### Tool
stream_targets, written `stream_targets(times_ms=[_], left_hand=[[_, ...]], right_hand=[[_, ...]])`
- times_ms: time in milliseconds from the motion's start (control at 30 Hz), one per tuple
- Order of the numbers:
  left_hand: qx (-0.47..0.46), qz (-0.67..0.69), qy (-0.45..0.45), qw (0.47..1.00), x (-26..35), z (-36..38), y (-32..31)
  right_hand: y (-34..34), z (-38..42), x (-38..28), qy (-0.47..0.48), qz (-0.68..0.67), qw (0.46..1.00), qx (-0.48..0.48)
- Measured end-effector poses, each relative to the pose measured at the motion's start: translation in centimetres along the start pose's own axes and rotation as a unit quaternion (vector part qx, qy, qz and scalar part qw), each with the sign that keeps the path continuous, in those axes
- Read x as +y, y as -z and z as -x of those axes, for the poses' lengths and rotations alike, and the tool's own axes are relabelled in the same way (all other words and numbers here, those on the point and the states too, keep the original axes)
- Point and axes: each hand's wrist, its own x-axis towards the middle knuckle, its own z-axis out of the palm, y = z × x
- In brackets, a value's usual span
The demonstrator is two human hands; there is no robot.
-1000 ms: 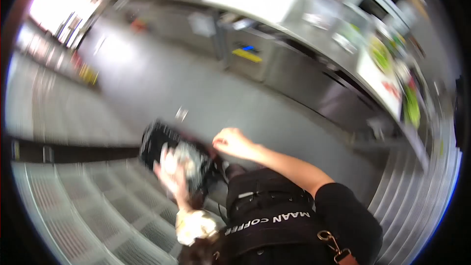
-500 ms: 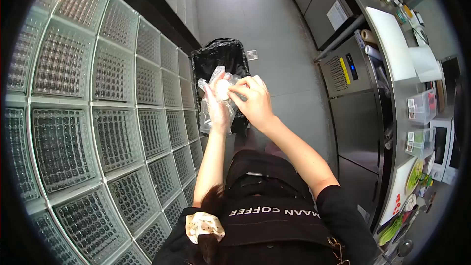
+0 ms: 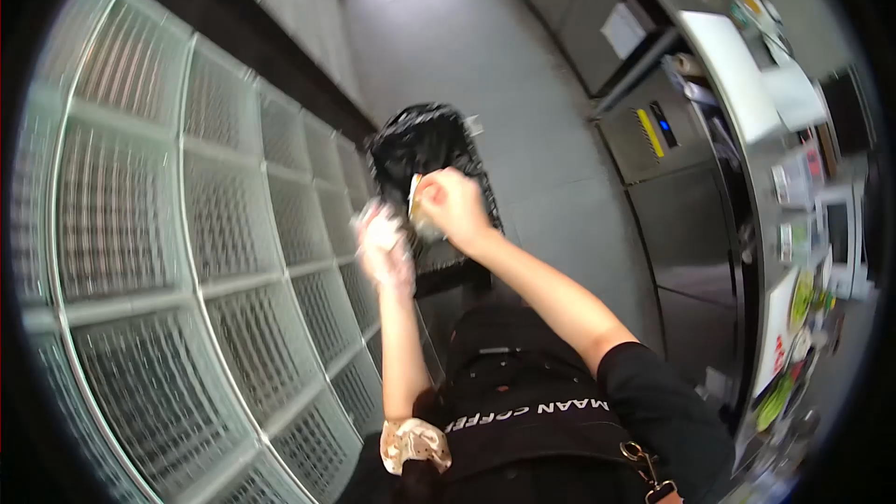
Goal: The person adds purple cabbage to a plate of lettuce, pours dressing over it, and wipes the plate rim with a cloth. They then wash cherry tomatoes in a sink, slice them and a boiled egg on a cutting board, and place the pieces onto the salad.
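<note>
My left hand, in a clear plastic glove, is smeared by motion beside the bin. It is curled around a white, rounded, egg-like thing. My bare right hand is over the bin, its thumb and fingers pinched together. At those fingertips is a thin, pale and brownish piece, too blurred to name. Below both hands is a bin lined with a black bag. A gap separates the two hands.
A glass-block wall runs along the left. On the right are steel cabinets and a counter with a white board, clear containers and a white microwave. Grey floor lies between.
My hands have come apart: the left has moved left and down with the white thing, and the right has pulled away over the bin. The view has tilted and blurred.
</note>
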Motion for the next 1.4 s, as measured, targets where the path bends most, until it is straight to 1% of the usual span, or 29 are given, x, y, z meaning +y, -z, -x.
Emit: stream_targets(times_ms=[33,67,100,133,167,200,233,267,300,333,400,433,467,500,533,567,600,667,800,900,967,1033,1067,1133,1200,1233,1267,1333,1400], left_hand=[[-0.043,0.063,0.022,0.997,0.9,-0.1,1.6],[-0.03,-0.009,0.001,1.0,1.0,-0.7,4.4],[-0.102,0.093,0.054,0.989,1.5,-0.9,5.6],[-0.072,0.04,0.007,0.997,1.3,-0.9,5.9],[-0.126,0.108,0.07,0.984,1.5,-1.0,5.5],[-0.062,-0.077,0.014,0.995,1.0,-0.2,3.4],[-0.105,-0.16,0.009,0.981,0.2,-1.3,3.4],[-0.149,-0.175,0.037,0.972,-0.8,-1.4,2.1],[-0.074,-0.2,0.019,0.977,-3.2,1.0,-2.5],[-0.102,-0.175,0.037,0.979,-5.6,1.9,-4.1],[-0.26,-0.184,0.052,0.947,-11.3,1.5,-4.0],[-0.361,-0.216,0.043,0.906,-13.8,3.2,-5.6],[-0.33,-0.589,-0.19,0.713,-15.8,9.7,-11.0],[-0.372,-0.525,-0.171,0.746,-18.8,12.8,-13.0],[-0.408,-0.465,-0.142,0.773,-20.8,15.2,-14.7],[-0.332,-0.3,0.231,0.864,-23.7,14.9,-16.1],[-0.3,-0.293,0.327,0.847,-25.6,19.3,-19.3],[-0.42,-0.21,0.434,0.769,-30.1,26.0,-22.1],[-0.385,-0.29,0.466,0.742,-41.1,37.7,-25.4],[-0.418,-0.305,0.468,0.716,-44.7,47.7,-28.9],[-0.416,-0.332,0.46,0.711,-48.2,51.9,-30.5],[-0.521,-0.479,0.277,0.65,-51.9,55.4,-31.5],[-0.513,-0.484,0.273,0.654,-53.6,56.8,-32.6],[-0.598,-0.528,0.211,0.565,-56.4,59.4,-34.4],[-0.639,-0.501,0.145,0.565,-60.3,61.1,-35.0],[-0.678,-0.535,0.03,0.504,-62.3,61.5,-36.0],[-0.665,-0.545,0.033,0.509,-63.4,61.8,-35.9],[-0.694,-0.529,-0.155,0.463,-64.8,64.4,-37.8],[-0.684,-0.547,-0.178,0.448,-67.2,64.8,-38.7]], right_hand=[[-2.7,-0.4,6.6,0.0,0.007,0.999,0.039],[-6.8,-1.7,12.3,0.083,0.113,0.985,-0.099],[-6.5,-1.4,10.9,0.13,0.5,0.83,-0.211],[-6.0,-1.1,12.3,0.103,0.44,0.855,-0.255],[-4.9,-0.5,10.6,-0.001,0.44,0.881,-0.173],[-1.3,-0.6,7.9,0.009,0.358,0.908,-0.219],[1.4,0.7,6.1,-0.006,0.272,0.956,-0.111],[5.0,1.8,4.4,-0.137,0.142,0.965,-0.173],[4.1,3.5,9.3,-0.054,0.184,0.978,-0.078],[3.2,4.7,14.0,0.031,0.23,0.973,0.009],[12.9,10.3,11.7,-0.087,0.251,0.964,-0.005],[17.1,13.0,12.9,-0.102,0.205,0.973,0.033],[21.5,16.8,14.1,-0.135,0.168,0.974,0.073],[24.5,21.0,18.0,-0.118,0.181,0.956,0.197],[29.8,26.2,17.1,-0.203,0.164,0.939,0.222],[34.4,31.7,16.2,-0.334,0.225,0.876,0.264],[38.4,38.1,15.7,-0.322,0.259,0.836,0.36],[44.5,49.9,17.5,-0.368,0.295,0.697,0.541],[54.4,68.2,18.9,-0.298,0.351,0.524,0.716],[62.3,73.6,17.3,-0.336,0.368,0.527,0.689],[68.1,75.0,17.9,-0.296,0.452,0.535,0.649],[73.7,74.8,19.0,-0.288,0.471,0.555,0.622],[76.4,74.6,19.9,-0.282,0.492,0.566,0.598],[81.4,74.5,22.5,-0.286,0.505,0.579,0.573],[85.5,73.9,25.5,-0.286,0.518,0.588,0.551],[88.0,73.8,26.7,-0.315,0.509,0.596,0.535],[89.4,73.8,28.2,-0.347,0.496,0.611,0.51],[92.5,72.9,28.1,-0.415,0.498,0.621,0.44],[94.4,72.5,27.7,-0.515,0.506,0.591,0.36]])
